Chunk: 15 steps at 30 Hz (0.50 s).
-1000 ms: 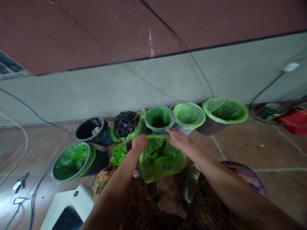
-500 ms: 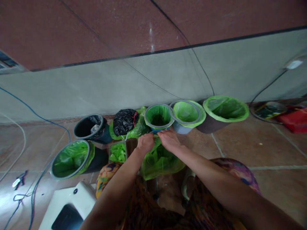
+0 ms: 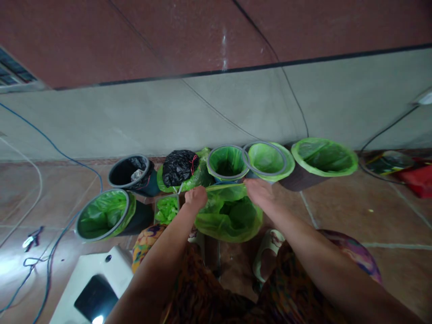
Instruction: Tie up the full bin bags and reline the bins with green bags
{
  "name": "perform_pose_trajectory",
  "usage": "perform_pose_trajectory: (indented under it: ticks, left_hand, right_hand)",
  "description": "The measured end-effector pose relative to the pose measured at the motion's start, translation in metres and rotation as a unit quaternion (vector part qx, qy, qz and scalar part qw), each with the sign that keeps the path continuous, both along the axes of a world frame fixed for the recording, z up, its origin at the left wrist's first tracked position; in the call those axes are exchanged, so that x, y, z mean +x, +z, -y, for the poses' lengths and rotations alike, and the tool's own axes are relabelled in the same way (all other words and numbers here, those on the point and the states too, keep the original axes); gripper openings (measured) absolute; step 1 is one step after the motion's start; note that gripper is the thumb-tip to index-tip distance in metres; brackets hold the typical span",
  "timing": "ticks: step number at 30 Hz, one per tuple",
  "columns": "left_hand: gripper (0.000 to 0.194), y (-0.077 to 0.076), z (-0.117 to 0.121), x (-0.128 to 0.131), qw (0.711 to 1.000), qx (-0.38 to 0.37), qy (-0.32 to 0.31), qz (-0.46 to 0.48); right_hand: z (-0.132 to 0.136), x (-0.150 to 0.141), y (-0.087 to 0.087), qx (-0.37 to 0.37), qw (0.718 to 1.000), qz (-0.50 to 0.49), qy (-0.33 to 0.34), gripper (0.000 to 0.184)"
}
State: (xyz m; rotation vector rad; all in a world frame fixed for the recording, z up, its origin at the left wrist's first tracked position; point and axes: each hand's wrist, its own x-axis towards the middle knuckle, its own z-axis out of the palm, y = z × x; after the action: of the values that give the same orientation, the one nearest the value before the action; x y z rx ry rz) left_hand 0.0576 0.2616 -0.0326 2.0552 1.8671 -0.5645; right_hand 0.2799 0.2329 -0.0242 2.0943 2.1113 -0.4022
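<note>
Between my feet is a green plastic bag (image 3: 232,225), its mouth spread wide toward me. My left hand (image 3: 196,198) is closed on the left end of the bag's far rim. At the right end of that rim, my right hand (image 3: 259,192) is closed too, and the edge runs taut between them. Just beyond stands a bin lined in green with a grey ring (image 3: 227,162). Right of it is a pale bin (image 3: 268,159), also green-lined, with a grey ring lying askew on top. A transparent box of green bags (image 3: 167,209) sits by my left wrist.
Along the wall are a large green-lined bin (image 3: 324,157), a tied black bag (image 3: 180,167) on green plastic and a dark bin (image 3: 130,173). Another green-lined bin (image 3: 103,215) leans at left. Near my left arm, a phone (image 3: 96,297) lies on a white surface (image 3: 84,265). Cables (image 3: 50,270) cross the floor.
My hands have moved apart, stretching the bag's rim between them. The bag's mouth has opened wider. The camera view has shifted slightly.
</note>
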Motion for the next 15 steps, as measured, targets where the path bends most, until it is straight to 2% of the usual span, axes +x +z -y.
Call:
perform_pose_trajectory:
  ticks: [4, 8, 9, 12, 15]
  left_hand:
    - [0.038, -0.001, 0.000, -0.003, 1.000, -0.002, 0.005, 0.004]
    - [0.038, -0.002, 0.001, 0.000, 0.999, 0.016, -0.015, 0.029]
    - [0.038, -0.003, 0.002, 0.001, 0.999, 0.020, -0.019, 0.034]
    - [0.038, -0.006, 0.002, 0.004, 0.998, 0.036, -0.020, 0.039]
    - [0.038, -0.009, -0.001, 0.005, 0.998, 0.053, -0.007, 0.037]
  right_hand:
    - [0.005, 0.000, 0.002, -0.005, 1.000, 0.008, -0.017, 0.033]
    - [0.008, -0.011, -0.004, 0.048, 0.998, -0.018, 0.037, 0.065]
    - [0.006, -0.013, -0.007, 0.052, 0.997, -0.025, 0.046, 0.061]
    - [0.000, -0.014, -0.014, 0.015, 0.999, -0.024, 0.018, 0.033]
    - [-0.006, -0.013, -0.012, 0.019, 0.999, -0.016, -0.027, 0.038]
